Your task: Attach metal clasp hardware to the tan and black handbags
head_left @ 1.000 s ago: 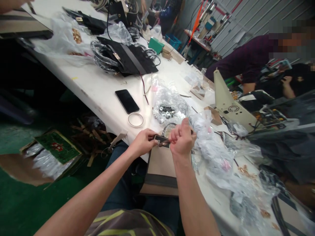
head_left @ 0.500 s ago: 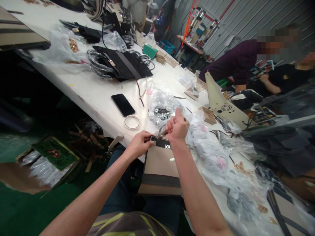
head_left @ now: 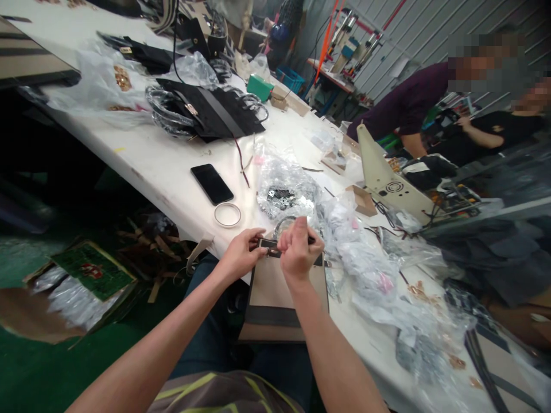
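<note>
A flat beige bag [head_left: 269, 289] with dark bands rests across my lap, against the table's edge. My left hand [head_left: 243, 252] pinches its dark top edge at the left corner, thumb on the near side. My right hand [head_left: 300, 252] is a fist just above that same dark strip, close to my left fingertips. Something dark shows at the fist's right side; the rest of what it grips is hidden. Behind the fist a plastic-wrapped loop [head_left: 279, 225] rises from the top edge. Beyond it, a clear plastic bag [head_left: 286, 166] holds small metal plates [head_left: 282, 198].
A phone [head_left: 212, 183] and a roll of tape [head_left: 227, 214] lie left of the hands. Black bags [head_left: 215, 109] sit farther back. Crumpled plastic [head_left: 361, 258] covers the right side, near a beige machine [head_left: 390, 186]. An open carton [head_left: 90, 287] stands on the floor. Two people are at the right.
My right fist has come down and slightly left, nearer my left hand. Metal plates seen on the dark strip are now mostly covered by it. My left hand keeps its hold.
</note>
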A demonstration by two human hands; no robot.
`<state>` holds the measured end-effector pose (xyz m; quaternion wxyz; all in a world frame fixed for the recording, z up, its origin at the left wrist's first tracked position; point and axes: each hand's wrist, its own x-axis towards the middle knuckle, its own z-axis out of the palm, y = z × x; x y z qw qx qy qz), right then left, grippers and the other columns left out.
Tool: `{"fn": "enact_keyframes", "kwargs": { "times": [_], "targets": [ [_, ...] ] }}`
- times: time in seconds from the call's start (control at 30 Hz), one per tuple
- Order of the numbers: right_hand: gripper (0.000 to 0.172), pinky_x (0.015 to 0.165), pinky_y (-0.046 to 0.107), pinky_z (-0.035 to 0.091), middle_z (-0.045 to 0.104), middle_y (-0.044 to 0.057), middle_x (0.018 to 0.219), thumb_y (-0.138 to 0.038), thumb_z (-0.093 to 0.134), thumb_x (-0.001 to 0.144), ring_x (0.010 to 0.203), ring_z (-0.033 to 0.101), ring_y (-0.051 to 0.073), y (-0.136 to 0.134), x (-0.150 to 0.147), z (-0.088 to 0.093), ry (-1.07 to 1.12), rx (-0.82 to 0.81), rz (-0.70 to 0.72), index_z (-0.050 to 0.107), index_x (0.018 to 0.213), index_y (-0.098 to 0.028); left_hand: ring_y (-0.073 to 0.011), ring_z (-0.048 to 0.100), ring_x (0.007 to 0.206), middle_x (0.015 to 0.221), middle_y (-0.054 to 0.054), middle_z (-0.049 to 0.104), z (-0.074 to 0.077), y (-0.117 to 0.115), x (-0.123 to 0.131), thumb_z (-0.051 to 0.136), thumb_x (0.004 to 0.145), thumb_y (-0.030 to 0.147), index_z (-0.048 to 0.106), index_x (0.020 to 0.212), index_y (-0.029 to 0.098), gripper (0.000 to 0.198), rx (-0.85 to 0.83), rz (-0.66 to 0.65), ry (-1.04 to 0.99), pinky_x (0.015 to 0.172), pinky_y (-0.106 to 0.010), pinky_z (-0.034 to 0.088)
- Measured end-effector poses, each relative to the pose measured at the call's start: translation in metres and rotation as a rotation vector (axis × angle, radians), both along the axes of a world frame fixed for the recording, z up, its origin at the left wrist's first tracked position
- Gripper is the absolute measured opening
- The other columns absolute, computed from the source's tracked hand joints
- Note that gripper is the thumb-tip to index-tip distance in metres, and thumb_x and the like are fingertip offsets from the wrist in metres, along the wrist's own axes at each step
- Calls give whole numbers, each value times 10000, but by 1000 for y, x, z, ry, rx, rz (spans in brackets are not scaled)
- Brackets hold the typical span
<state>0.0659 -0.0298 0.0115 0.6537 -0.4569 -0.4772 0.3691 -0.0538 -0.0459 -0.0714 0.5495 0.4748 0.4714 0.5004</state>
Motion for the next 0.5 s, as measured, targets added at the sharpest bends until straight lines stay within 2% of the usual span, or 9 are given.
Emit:
{"fn": "enact_keyframes", "kwargs": {
  "times": [0.07,0.13,0.37,0.43,0.5],
  "targets": [
    [688,412,291,287,326,-82,504,-664,717,1015,404,353,92,3,5,4,53,-18,39,369,582,-258,-271,749,1190,1298,-143,759,-2,0,0,789,829,126,724,1434,136,609,-32,9,-19,1130,-470,599],
    [687,408,288,266,306,-87,505,-644,711,1027,402,336,91,5,10,7,98,-13,49,362,579,-258,-277,748,1211,1321,-149,768,-3,0,0,792,841,143,708,1470,132,635,-30,-2,-22,1162,-494,587],
    [667,431,286,337,415,-63,496,-686,731,994,425,397,96,6,-1,-1,-19,-47,6,443,576,-254,-264,766,1147,1239,-118,785,0,2,-5,819,822,194,825,1313,160,491,36,-35,49,1113,-452,620],
    [706,393,271,295,375,-75,476,-728,751,955,407,363,87,18,5,9,37,-123,66,404,559,-257,-267,771,1160,1272,-125,788,5,2,-6,830,815,220,822,1312,152,502,12,-48,57,1124,-452,619],
    [737,349,250,215,309,-104,466,-777,788,890,386,285,73,29,29,27,112,-247,170,357,581,-266,-277,770,1197,1319,-135,790,9,2,-7,837,820,257,811,1327,149,519,-9,-55,64,1148,-459,609]
  ]
}}
